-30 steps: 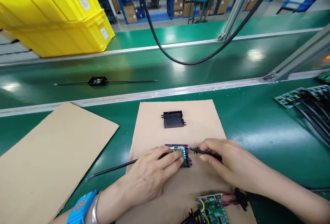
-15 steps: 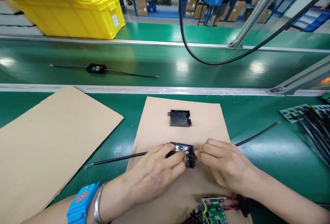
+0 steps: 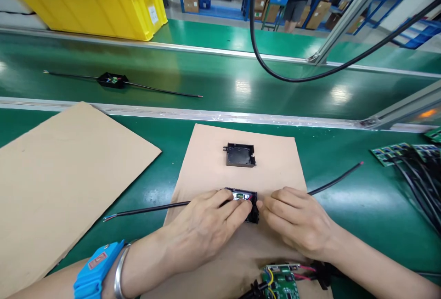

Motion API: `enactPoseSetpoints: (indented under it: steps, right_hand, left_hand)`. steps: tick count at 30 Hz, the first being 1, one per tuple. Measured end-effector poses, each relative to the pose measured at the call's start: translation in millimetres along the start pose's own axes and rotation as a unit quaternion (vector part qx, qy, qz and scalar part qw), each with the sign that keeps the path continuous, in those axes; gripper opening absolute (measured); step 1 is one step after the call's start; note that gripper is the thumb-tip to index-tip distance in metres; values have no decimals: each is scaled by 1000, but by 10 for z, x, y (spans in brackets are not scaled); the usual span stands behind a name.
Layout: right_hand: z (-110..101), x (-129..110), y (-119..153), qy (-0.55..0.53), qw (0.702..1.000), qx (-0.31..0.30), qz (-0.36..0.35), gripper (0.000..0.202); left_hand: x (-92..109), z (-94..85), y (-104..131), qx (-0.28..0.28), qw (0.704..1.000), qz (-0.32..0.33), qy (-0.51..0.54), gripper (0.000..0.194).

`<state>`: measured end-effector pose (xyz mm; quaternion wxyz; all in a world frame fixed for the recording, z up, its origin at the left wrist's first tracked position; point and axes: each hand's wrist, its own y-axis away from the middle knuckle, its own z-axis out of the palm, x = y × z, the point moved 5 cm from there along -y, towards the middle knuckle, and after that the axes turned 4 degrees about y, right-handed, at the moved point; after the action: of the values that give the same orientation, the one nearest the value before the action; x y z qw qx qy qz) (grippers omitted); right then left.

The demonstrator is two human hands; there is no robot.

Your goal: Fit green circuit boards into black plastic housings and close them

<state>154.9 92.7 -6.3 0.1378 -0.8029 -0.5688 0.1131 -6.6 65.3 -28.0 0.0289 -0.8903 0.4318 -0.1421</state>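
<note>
At the centre of the frame, the left hand lies over a black case, its fingertips inside, while the right hand is closed at the case's right end, a black cable running out behind it. Just above sits an open black shell on cardboard; a wired green board lies at bottom centre-right. A yellow bin fills the upper left, and a person stands at top right.
</note>
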Motion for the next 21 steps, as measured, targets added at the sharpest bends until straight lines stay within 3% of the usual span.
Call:
enactPoseSetpoints:
  steps: [4, 10, 21]
  right_hand:
    - [3, 4, 5, -4, 1000, 8, 2, 20]
    - [52, 96, 56, -38, 994, -66, 75, 28]
    - [84, 29, -41, -33, 988, -132, 78, 23]
  left_hand:
    - [0, 7, 1, -21, 1000, -1, 6, 41]
    - [10, 7, -37, -61, 998, -1, 22, 42]
    - [70, -9, -70, -64, 998, 5, -13, 44]
